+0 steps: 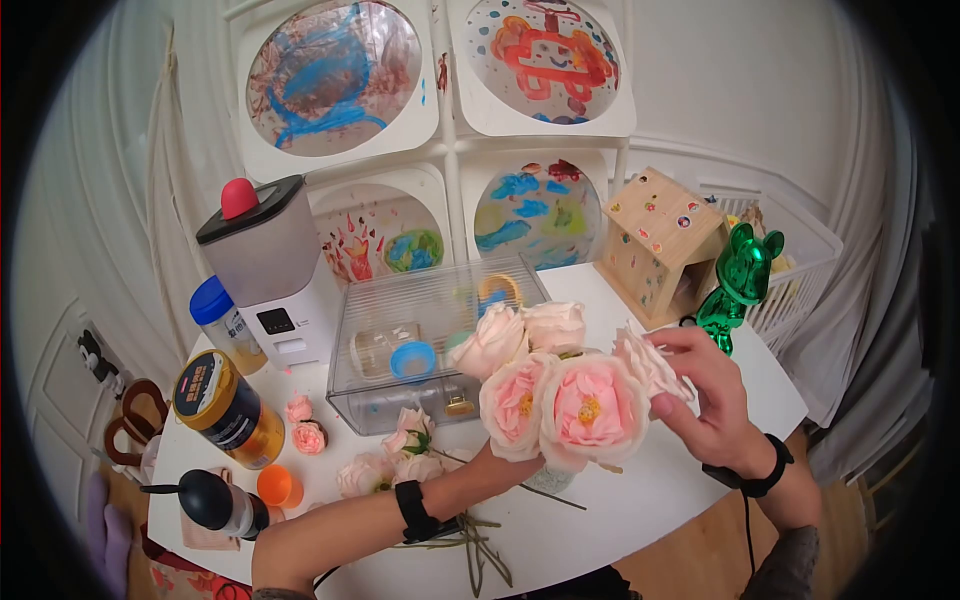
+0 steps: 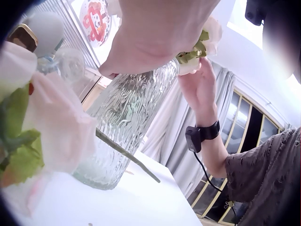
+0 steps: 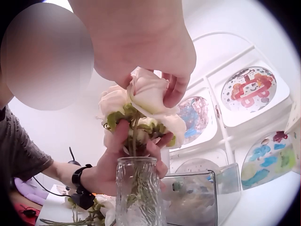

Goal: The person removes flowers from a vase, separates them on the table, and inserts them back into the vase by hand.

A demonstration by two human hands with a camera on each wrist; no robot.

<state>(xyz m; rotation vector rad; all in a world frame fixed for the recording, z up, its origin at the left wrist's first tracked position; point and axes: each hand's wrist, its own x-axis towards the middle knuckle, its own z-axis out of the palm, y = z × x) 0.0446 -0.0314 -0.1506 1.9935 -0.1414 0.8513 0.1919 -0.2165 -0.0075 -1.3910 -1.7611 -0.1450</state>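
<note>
A bunch of pale pink roses (image 1: 595,405) stands in a ribbed clear glass vase (image 3: 140,188). My right hand (image 1: 715,395) holds one rose (image 1: 648,365) by its bloom, thumb on the near side and fingers on the far side. In the right wrist view that rose's stem runs down toward the vase mouth. My left hand (image 3: 106,167) grips the stems just above the rim, fingers curled round them under the blooms. The head view hides this hand behind the flowers; only the forearm shows.
Loose roses (image 1: 410,460) and cut stems (image 1: 480,545) lie on the white table (image 1: 690,480). Behind stands a clear lidded box (image 1: 440,300). Jars, an orange cup (image 1: 280,487) and a dispenser (image 1: 265,270) line the left; a wooden house (image 1: 660,245) and green bear figure (image 1: 742,280) stand right.
</note>
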